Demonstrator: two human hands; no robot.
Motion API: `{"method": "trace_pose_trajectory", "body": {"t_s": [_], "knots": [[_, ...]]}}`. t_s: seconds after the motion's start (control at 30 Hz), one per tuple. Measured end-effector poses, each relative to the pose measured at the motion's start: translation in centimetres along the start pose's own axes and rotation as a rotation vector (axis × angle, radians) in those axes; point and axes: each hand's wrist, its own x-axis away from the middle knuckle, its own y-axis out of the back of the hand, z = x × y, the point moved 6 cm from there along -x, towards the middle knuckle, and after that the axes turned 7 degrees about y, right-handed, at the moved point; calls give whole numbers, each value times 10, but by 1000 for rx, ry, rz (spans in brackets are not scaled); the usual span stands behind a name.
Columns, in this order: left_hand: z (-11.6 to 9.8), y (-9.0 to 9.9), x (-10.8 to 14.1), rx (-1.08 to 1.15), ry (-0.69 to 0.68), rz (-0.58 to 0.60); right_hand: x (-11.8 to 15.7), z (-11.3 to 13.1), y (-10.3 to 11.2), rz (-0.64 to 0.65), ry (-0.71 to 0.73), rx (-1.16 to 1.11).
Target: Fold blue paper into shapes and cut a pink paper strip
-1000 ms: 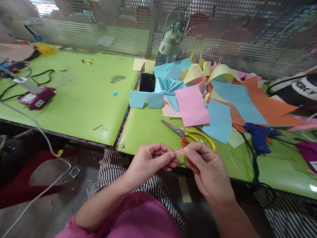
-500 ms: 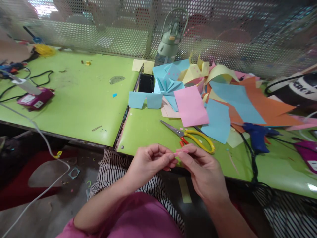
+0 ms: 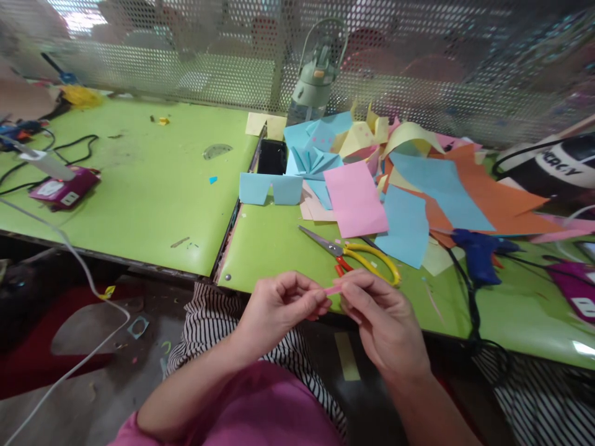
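A small strip of pink paper spans the gap between my two hands, just over the table's front edge. My left hand pinches one end between thumb and forefinger. At the other end, the fingertips of my right hand are closed on the strip, hiding part of it. Right behind my hands lie scissors with yellow handles, their blades pointing left. Something with a red handle lies partly under them. A pink paper sheet rests beyond the scissors.
Blue, orange and yellow papers heap up at the back right. A folded blue paper piece stands near a black phone. A green bottle stands by the mesh partition. At right lies a blue glue gun with its cable.
My right fingertips have slid slightly right along the pink strip, so more of it shows between my hands. The view has shifted a little; the table things stay put.
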Motion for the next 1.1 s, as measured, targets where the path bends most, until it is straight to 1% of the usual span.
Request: {"method": "trace_pose_trajectory", "body": {"t_s": [0.1,0.2,0.33,0.4,0.57,0.6,0.67,0.73,0.83,0.9,1.03,1.1], "knots": [[2,0,1,-12,9,-1,1,-3,0,-3,22,-8],[3,2,3,-28,34,-2,1,-4,1,-22,2,-10],[-2,6,6,-44,64,-26,1,1,2,-48,-16,3],[-5,5,6,-56,59,-18,2,3,1,-23,-20,16],[-4,-5,3,-50,81,65,6,-1,-3,84,-21,34],[-4,-6,3,-43,82,71,7,-2,-2,88,-25,39],[-3,-6,2,-29,88,71,8,-4,2,55,-12,58],[-3,-5,1,-7,105,58,8,-2,5,27,27,92],[-4,-4,1,30,114,55,8,3,1,81,77,179],[-4,-4,0,39,110,58,7,9,-1,88,133,260],[-1,-2,1,38,129,55,9,26,0,20,335,461],[0,-2,1,50,146,63,11,33,-1,9,440,574]]}}
